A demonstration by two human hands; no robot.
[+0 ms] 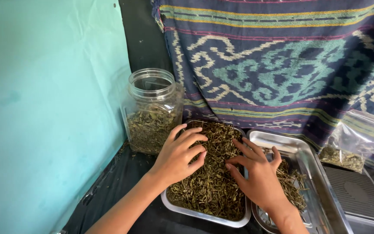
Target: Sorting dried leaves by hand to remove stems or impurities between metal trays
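A turquoise wall [44,108] hemmed your left side, with a clear jar [152,110] of dried leaves just beside it. Your left hand [179,156] lay spread, fingers loose, on the dried herbs [213,182] filling the steel tray [204,215], whose long axis ran away from you. Your right hand [258,173], fingers splayed, straddled its right rim and a second tray [304,151].
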